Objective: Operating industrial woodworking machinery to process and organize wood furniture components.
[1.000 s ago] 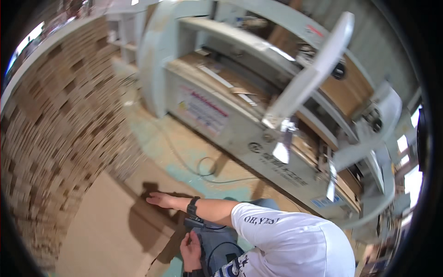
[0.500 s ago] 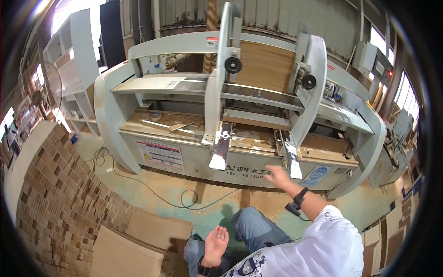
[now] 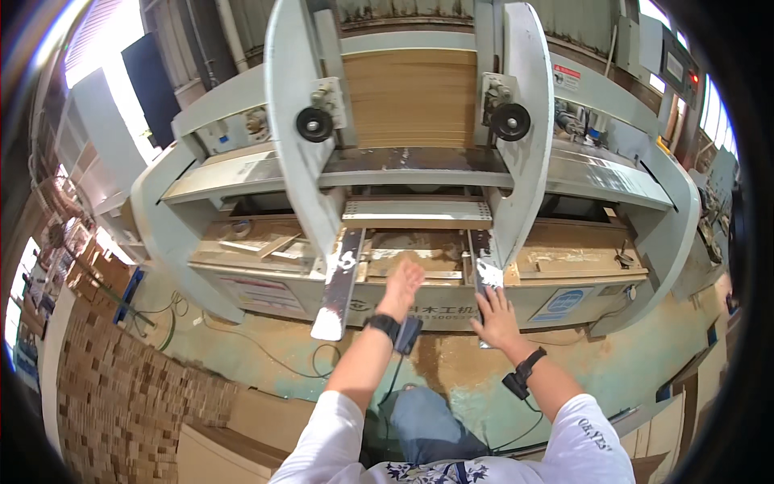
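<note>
A large pale grey woodworking machine [image 3: 617, 198] spreads in front of me. Between its two curved uprights stands a stack of brown boards [image 3: 411, 97]. Below the crossbar lies a white-faced panel [image 3: 416, 211] with small holes near its ends. Two worn metal support arms jut toward me, a left arm [image 3: 343, 278] and a right arm [image 3: 487, 270]. My left hand [image 3: 405, 282] reaches between them, fingers stretched, holding nothing. My right hand [image 3: 497, 319] is spread over the front end of the right arm and seems to touch it. Both wrists wear black bands with wired devices.
Round black knobs [image 3: 314, 124] sit on the uprights. Stacked board pieces [image 3: 121, 387] rise at the left, beside flat brown panels [image 3: 234, 452]. A cable [image 3: 266, 351] loops across the dusty floor. Wood scraps [image 3: 278, 244] lie on the machine bed. A control box [image 3: 677, 64] hangs at the right.
I am closer to the machine, facing it more squarely. My left hand has come up from my lap to reach between the support arms. The right hand now rests at the right arm's end.
</note>
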### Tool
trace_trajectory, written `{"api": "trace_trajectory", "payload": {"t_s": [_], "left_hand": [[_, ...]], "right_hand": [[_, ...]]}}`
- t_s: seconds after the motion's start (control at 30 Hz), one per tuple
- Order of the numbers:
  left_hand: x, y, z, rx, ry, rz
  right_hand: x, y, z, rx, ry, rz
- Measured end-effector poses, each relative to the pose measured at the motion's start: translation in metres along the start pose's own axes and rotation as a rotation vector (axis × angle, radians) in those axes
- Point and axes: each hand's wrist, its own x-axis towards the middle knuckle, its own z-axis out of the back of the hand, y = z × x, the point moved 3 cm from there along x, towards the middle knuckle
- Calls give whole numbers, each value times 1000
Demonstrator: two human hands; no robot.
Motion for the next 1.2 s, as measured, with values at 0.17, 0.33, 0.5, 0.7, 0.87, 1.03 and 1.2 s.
{"api": "trace_trajectory", "payload": {"t_s": [0.17,0.33,0.5,0.7,0.87,1.03,1.2], "left_hand": [[135,-45,15,151,-40,-92],[161,-20,-31,197,-210,45],[144,-19,-19,29,-149,-71],[29,-13,-16,22,-132,-383],[-72,-8,-10,6,-99,-472],[-155,-13,-12,160,-62,-504],[-196,30,-24,94,213,-291]], "right_hand": [[8,15,0,-3,-19,63],[5,-6,2,-5,-34,3],[7,1,1,-4,-44,24],[0,1,8,62,-202,7],[-12,-4,18,227,-526,117],[-40,19,37,327,-711,134],[-62,48,62,382,-317,340]]}}
